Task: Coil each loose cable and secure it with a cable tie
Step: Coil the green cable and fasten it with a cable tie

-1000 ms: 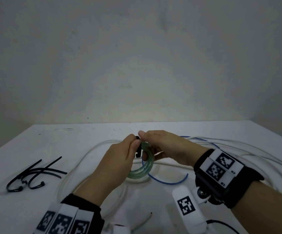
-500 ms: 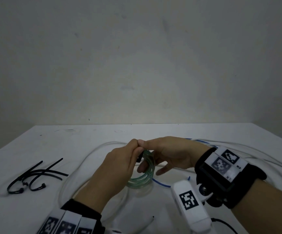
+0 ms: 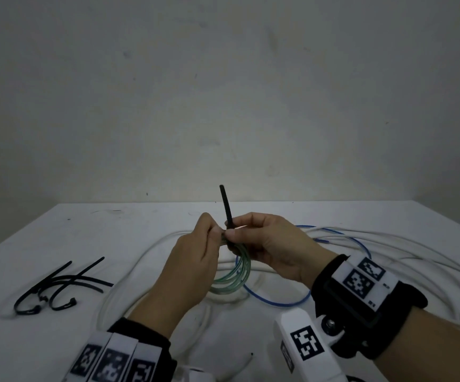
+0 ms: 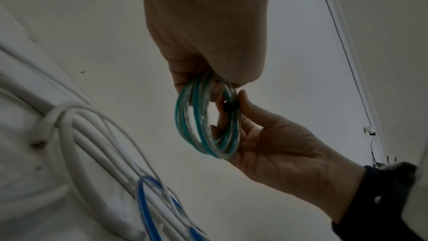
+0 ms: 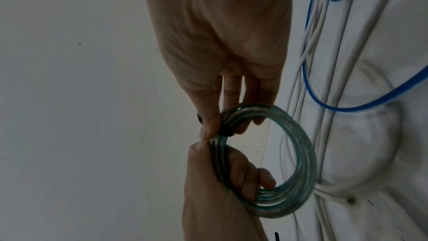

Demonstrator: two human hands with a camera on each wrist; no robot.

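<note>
A small coil of clear green cable (image 3: 233,277) (image 4: 206,125) (image 5: 298,153) hangs above the white table, held between both hands. My left hand (image 3: 195,252) (image 5: 222,171) grips the coil's top with curled fingers. My right hand (image 3: 261,238) (image 4: 243,116) pinches a black cable tie (image 3: 226,208) where it wraps the coil; the tie's tail sticks straight up. The tie's black band (image 4: 230,108) (image 5: 224,131) shows around the strands beside the right thumb.
Several spare black cable ties (image 3: 55,288) lie at the table's left. A loose blue cable (image 3: 278,300) and long white cables (image 3: 405,255) sprawl under and to the right of the hands. A wall stands behind the table's far edge (image 3: 250,202).
Both hands rose a little with the coil. The black tie's tail, hidden before, now stands upright above the fingers, and the right hand's fingers have closed onto it.
</note>
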